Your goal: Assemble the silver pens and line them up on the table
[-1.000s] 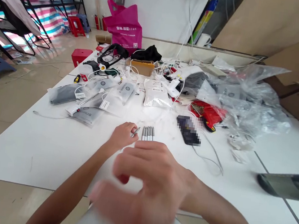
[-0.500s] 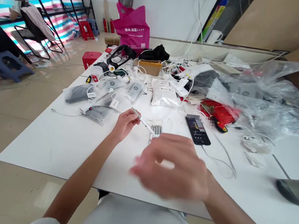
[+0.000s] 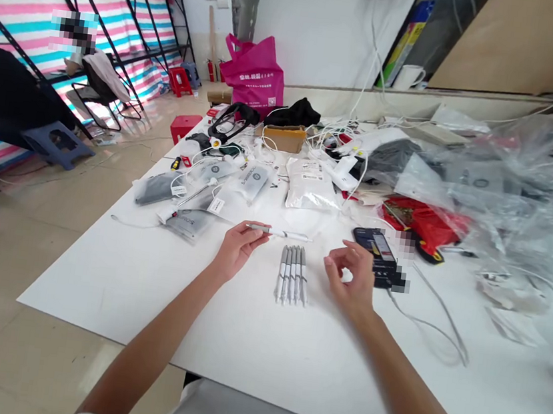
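Note:
My left hand [image 3: 239, 251] pinches a white pen with a grey grip [image 3: 280, 233] by its grey end, holding it sideways above the table. Just below the pen's free end, several matching pens [image 3: 293, 276] lie side by side in a neat row, grey ends away from me. To the right of that row is my right hand [image 3: 352, 277], its fingers loosely curled and apart with nothing between them. A black smartphone [image 3: 377, 249] lies just behind the right hand, which partly covers it in this view.
Grey plastic-bagged packets [image 3: 254, 181] and a white parcel [image 3: 312, 184] lie beyond the pens on the white table [image 3: 219, 341]. Cables clutter the back. A red bag [image 3: 436, 220] and clear plastic wrap [image 3: 521, 183] are at right. A person sits far left.
My right hand has moved right and away from me, off the pen row, uncovering it. The pen in my left hand has turned from slanting to nearly level. The whole view has shifted a little.

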Demonstrator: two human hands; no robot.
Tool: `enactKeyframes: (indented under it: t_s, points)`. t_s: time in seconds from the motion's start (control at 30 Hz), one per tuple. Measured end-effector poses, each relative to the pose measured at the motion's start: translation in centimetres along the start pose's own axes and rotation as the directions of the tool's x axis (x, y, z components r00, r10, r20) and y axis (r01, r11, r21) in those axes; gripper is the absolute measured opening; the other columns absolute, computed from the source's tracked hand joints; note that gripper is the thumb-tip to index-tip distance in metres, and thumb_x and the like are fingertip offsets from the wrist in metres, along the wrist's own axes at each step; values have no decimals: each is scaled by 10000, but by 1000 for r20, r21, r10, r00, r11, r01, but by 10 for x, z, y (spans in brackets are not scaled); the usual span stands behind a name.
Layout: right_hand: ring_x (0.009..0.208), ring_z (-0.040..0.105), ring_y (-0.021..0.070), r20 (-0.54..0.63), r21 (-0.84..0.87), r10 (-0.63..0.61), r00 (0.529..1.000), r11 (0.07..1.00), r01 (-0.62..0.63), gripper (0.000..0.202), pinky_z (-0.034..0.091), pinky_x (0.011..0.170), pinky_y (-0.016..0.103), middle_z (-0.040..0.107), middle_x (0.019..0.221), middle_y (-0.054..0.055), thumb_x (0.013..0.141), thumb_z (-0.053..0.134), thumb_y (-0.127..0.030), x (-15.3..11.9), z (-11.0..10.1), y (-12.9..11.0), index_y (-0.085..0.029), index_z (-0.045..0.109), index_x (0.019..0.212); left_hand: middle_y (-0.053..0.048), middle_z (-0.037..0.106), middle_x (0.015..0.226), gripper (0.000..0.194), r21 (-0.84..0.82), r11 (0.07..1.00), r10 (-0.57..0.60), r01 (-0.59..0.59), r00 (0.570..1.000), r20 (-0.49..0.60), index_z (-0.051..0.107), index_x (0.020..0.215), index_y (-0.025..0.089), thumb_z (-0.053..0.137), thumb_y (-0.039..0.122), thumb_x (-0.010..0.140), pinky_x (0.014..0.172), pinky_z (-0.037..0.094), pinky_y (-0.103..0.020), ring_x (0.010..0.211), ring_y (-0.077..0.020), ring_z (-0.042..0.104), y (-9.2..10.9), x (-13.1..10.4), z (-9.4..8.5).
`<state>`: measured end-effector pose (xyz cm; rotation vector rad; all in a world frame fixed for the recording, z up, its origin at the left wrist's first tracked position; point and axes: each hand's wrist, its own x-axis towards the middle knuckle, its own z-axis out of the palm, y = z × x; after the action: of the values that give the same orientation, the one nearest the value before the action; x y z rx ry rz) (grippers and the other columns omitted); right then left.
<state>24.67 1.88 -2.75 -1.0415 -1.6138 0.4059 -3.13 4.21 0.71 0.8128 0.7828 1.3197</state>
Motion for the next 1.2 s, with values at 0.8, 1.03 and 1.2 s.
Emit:
enactKeyframes:
  t_s: [0.8, 1.03, 1.2]
  points:
    - [648, 554, 142, 423, -160, -26, 906, 982, 103, 252, 457, 613, 290, 623, 878, 15, 1128, 412, -285, -1, 1, -22, -241, 603, 1286, -120, 756, 1346, 378, 298, 954, -83, 7, 967, 241, 772, 1292, 251, 732, 444, 970, 977, 571, -403, 1251, -290, 693, -15, -15, 18]
    - [642, 509, 144, 464, -103, -61, 884, 987, 122, 241, 428, 608, 289, 584, 831, 3, 1139, 383, -242, -8, 13, -31, -241, 603, 1239, -99, 832, 1040, 272, 377, 926, -34, -19, 991, 133, 859, 1018, 208, 753, 449, 950, 758, 527, -350, 809, -196, 670, -15, -19, 21]
    - [640, 499, 135, 426, -98, -103, 899, 982, 159, 195, 417, 603, 280, 564, 822, -2, 1133, 410, -219, -10, 17, -33, -226, 592, 1204, -102, 825, 955, 268, 358, 933, 38, -50, 999, 39, 871, 953, 200, 785, 451, 919, 636, 484, -321, 713, -170, 645, -17, -24, 28]
